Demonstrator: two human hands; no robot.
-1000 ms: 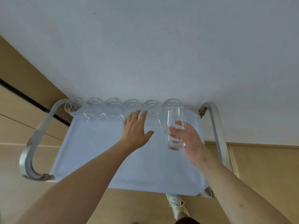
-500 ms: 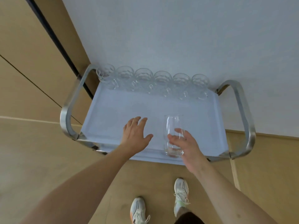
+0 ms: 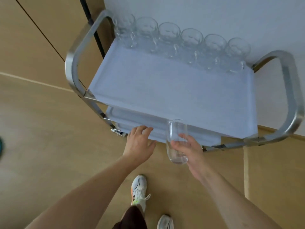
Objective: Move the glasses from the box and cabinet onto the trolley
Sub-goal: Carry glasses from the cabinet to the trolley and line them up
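A steel trolley with a pale blue top shelf (image 3: 173, 90) stands against the white wall. Along its back edge runs a row of several clear handled glasses (image 3: 181, 42). My right hand (image 3: 188, 146) grips a tall clear tumbler (image 3: 177, 141), upright, in front of the trolley's near edge and above the floor. My left hand (image 3: 140, 142) hovers with fingers spread beside it, just in front of the lower shelf (image 3: 135, 123), holding nothing.
Curved steel handles stand at the trolley's left end (image 3: 74, 63) and right end (image 3: 290, 100). A beige floor lies below, with my shoes (image 3: 140, 187) near the trolley. A dark vertical strip (image 3: 92, 22) runs down the wall at back left.
The view has tilted down and drawn back from the trolley. Both hands, the right one still gripping the tumbler, now sit in front of the near edge instead of over the top shelf.
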